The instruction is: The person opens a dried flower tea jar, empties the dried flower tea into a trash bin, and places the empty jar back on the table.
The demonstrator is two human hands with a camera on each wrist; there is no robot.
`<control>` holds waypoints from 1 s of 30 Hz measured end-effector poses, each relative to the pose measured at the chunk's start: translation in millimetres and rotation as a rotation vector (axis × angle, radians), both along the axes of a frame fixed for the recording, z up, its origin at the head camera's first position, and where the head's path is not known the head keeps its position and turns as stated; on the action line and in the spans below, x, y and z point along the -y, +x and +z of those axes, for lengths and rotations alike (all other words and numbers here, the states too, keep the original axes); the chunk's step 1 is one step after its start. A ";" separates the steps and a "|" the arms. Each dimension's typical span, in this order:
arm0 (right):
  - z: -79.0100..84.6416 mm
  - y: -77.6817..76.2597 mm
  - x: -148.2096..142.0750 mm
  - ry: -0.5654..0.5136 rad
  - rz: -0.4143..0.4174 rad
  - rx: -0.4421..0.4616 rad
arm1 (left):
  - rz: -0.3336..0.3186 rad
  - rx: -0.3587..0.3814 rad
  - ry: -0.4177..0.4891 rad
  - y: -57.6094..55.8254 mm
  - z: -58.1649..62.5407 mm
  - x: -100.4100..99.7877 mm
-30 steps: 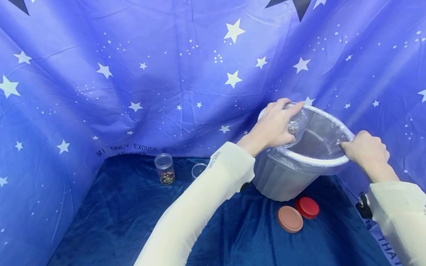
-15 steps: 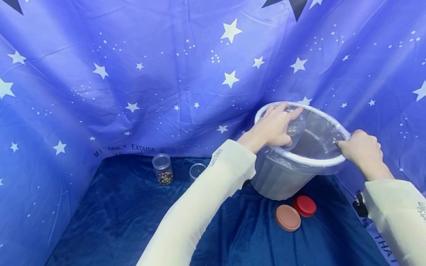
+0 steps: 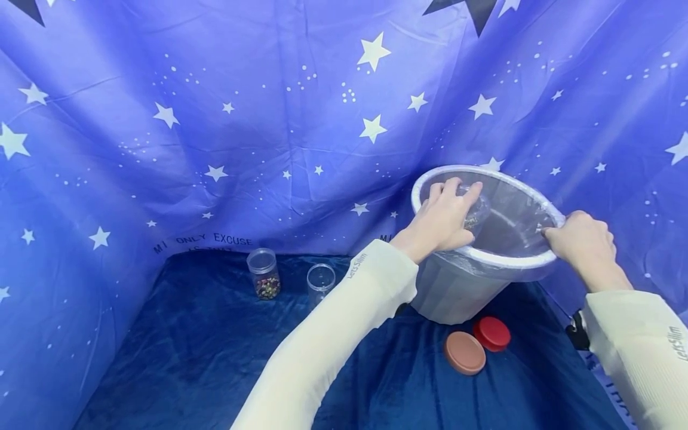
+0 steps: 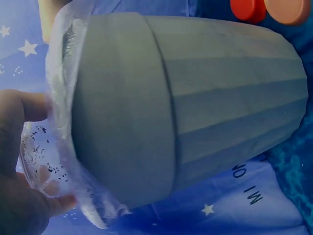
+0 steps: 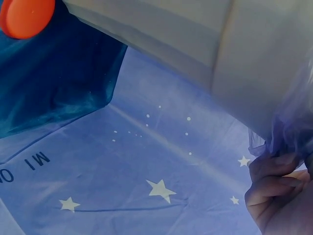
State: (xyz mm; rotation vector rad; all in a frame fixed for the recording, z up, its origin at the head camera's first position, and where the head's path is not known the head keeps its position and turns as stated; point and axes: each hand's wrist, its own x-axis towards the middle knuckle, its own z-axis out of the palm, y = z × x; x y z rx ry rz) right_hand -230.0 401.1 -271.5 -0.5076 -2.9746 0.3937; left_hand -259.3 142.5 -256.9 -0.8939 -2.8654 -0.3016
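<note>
- Since a second ago, the left hand [image 3: 443, 215] has brought its jar [image 3: 479, 210] lower into the bin [image 3: 457, 292]; the fingertips, which overlapped the back rim, now show inside the mouth. The right hand grips on at the rim.
- The clear jar is in the bin's mouth, toward its left side, tilted. Dark flecks [image 4: 46, 156] show on it in the left wrist view. Which way its mouth points, I cannot tell.
- The left grip is spread round the jar, thumb on the near side and fingers on the far side. The plastic looks smooth, so a firm, even hold would serve best, with the wrist over the rim and the jar's mouth kept below it.
- A gentle shake or tap would probably free clinging flecks; a hard knock could scatter them or jolt the bin.
- The right hand [image 3: 583, 242] pinches the right side of the rim, bunching the liner [image 5: 293, 127]. Steady pressure there should keep bin and liner from slipping.
- The bin stands near the surface's back right corner and appears to lean, so bracing matters.
- Just before it, toward the surface's right edge, lie a red lid [image 3: 493, 333] and a brown lid [image 3: 465, 353], near enough to deserve care with the sleeves.
- By the surface's [image 3: 204, 364] back edge, well left of the bin, stand another clear jar [image 3: 321, 277], partly behind the left sleeve [image 3: 322, 352], and a part-filled jar [image 3: 264, 275]; the left elbow should clear them.
</note>
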 end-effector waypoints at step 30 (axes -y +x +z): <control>-0.3 -2.6 0.3 0.007 -0.012 0.016 | 0.006 -0.053 0.129 -2.5 -17.3 0.0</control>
